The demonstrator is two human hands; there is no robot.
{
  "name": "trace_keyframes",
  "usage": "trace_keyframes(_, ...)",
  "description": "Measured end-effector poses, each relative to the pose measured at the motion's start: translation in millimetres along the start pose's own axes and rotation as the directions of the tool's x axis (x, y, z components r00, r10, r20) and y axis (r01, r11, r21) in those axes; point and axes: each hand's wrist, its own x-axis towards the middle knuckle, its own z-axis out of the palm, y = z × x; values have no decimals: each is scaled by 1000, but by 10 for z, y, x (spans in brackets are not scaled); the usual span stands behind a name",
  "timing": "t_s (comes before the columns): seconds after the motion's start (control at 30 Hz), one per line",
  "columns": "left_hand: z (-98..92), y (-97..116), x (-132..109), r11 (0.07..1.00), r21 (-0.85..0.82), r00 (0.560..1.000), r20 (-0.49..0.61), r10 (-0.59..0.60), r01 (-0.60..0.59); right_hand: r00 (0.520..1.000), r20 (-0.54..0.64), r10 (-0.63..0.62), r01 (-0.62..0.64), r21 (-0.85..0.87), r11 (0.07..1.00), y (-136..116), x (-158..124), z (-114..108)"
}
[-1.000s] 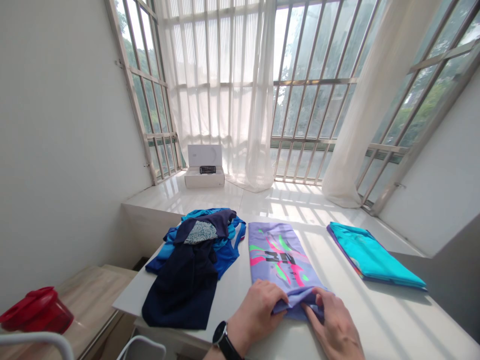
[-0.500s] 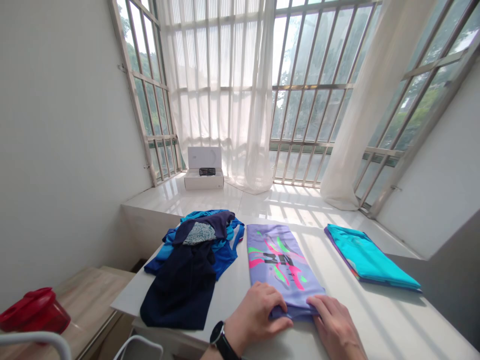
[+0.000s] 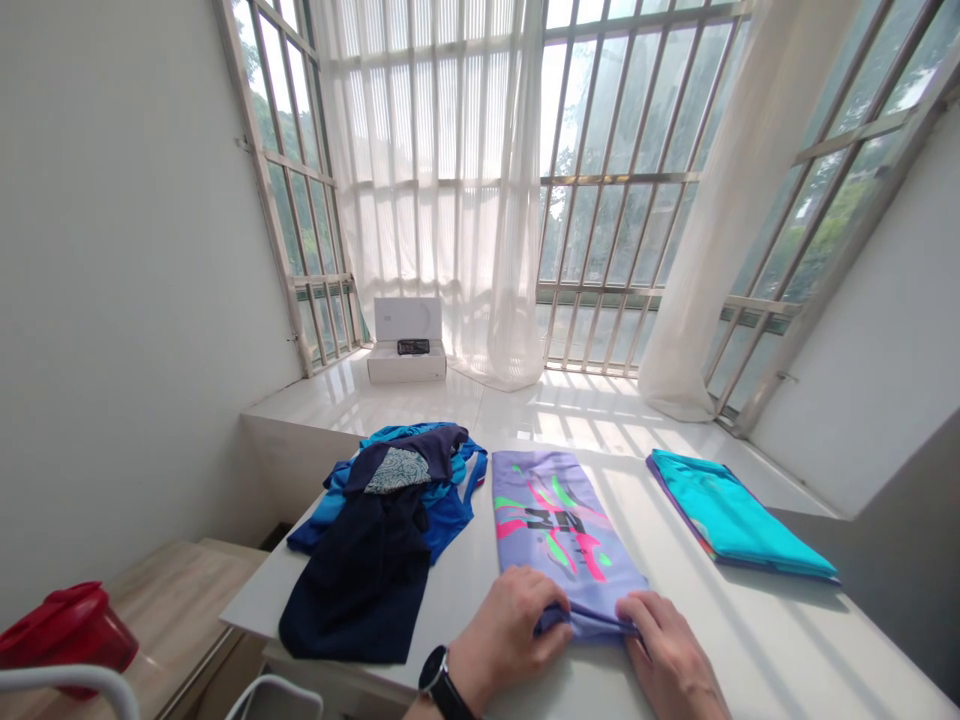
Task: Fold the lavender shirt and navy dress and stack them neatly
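A lavender T-shirt (image 3: 551, 520) with a pink, green and black print lies folded into a long rectangle on the white table (image 3: 465, 625). At its near end, my left hand (image 3: 517, 620) pinches the left corner between thumb and fingers; a dark watch is on that wrist. My right hand (image 3: 667, 645) grips the near right corner, its fingertips on top of the cloth and its thumb hidden. Between the two hands the near edge of the fabric is slightly bunched.
A heap of blue and navy clothes (image 3: 367, 570) lies on the left, partly over the table edge. Folded turquoise and purple garments (image 3: 742, 515) are stacked on the right. On the window ledge stands an open white box (image 3: 407, 365). A red container (image 3: 71, 630) sits lower left.
Both hands keep hold of the T-shirt's near end. The cloth between them has been gathered up a little at the edge. The other garments stay where they were.
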Motion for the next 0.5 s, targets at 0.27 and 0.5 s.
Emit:
trace_keyframes(0.27,2,-26,-8,998,-2,998,-13,69,-69,997,53,62,-65,54,996,-21,1,5)
trace_keyframes(0.5,30,-65,0,997,15,997,-32,75,-74,991,109,83,-94,91,991,-5,-24,-12)
